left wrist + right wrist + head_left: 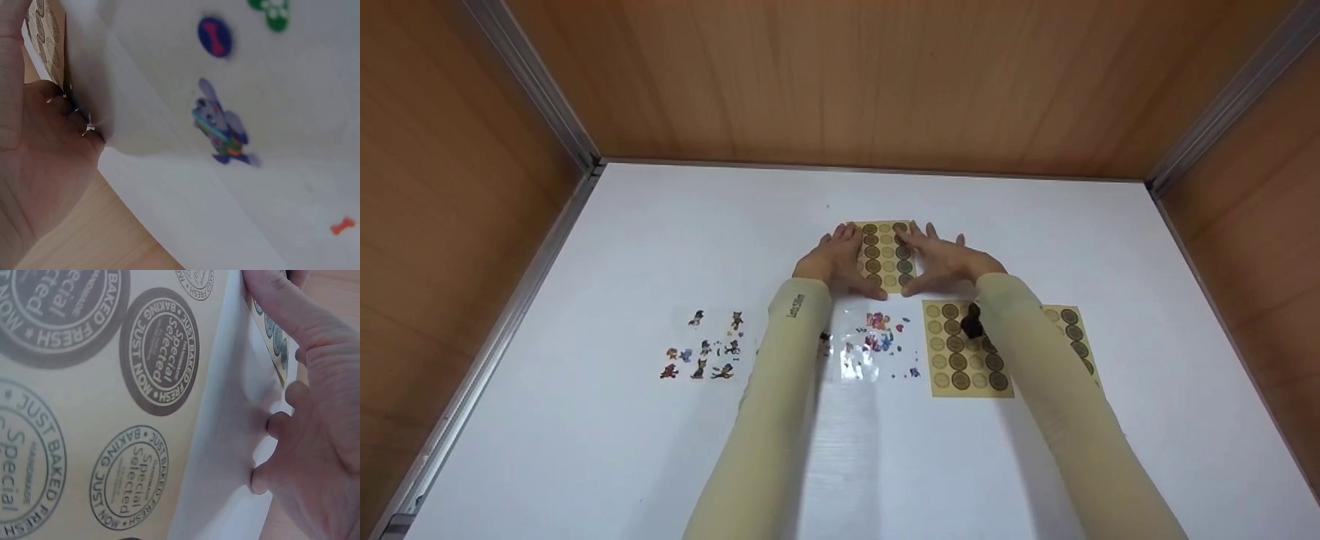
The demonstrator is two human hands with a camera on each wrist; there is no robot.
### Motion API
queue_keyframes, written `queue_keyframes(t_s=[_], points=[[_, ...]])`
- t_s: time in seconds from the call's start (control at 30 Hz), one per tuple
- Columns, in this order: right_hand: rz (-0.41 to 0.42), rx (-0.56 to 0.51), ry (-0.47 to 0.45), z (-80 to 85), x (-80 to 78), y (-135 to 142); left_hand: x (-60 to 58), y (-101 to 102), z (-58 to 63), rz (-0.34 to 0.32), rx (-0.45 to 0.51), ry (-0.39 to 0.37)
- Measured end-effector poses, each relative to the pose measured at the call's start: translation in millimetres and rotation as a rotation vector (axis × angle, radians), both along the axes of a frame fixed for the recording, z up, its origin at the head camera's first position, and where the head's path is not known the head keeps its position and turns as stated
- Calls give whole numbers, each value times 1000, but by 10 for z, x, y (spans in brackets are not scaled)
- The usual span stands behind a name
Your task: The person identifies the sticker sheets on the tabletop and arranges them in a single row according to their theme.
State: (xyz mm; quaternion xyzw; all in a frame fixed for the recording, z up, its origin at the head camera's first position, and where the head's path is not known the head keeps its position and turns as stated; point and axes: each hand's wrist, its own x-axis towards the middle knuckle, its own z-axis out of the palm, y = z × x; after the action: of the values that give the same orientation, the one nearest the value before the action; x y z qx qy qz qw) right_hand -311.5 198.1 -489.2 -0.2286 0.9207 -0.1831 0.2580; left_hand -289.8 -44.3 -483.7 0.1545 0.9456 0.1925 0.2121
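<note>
A tan sheet of round stickers (887,259) lies flat on the white table toward the back, with dark and light circles in columns. My left hand (836,259) rests along its left edge, the thumb extended near the front edge. On the other side, my right hand (949,259) has its fingers spread and touches the right edge, its thumb near the front right corner. In the right wrist view, the fingertips of the right hand (320,399) press on the table beside the sheet. The left wrist view shows the left hand (50,152) partly, beside the sheet's edge.
Nearer me lies another tan sticker sheet (958,364), with a further one (1076,337) partly under the right sleeve. Clear sheets of cartoon stickers lie at left (705,349) and middle (877,345). A small black object (972,322) shows beside the right sleeve. Wooden walls (870,90) bound the table.
</note>
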Motion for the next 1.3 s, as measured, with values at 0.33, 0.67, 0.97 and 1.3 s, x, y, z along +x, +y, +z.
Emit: queue_keyframes(t_s=[0.33, 0.67, 0.97, 1.3], points=[[-12, -1, 33, -6, 7, 16, 9, 13, 11, 2, -5, 1], [-86, -76, 19, -40, 51, 12, 29, -4, -11, 39, -3, -21], [-139, -148, 6, -64, 41, -39, 91, -62, 7, 65, 20, -12], [-249, -164, -44, -23, 85, -43, 107, -57, -6, 91, 53, -35]])
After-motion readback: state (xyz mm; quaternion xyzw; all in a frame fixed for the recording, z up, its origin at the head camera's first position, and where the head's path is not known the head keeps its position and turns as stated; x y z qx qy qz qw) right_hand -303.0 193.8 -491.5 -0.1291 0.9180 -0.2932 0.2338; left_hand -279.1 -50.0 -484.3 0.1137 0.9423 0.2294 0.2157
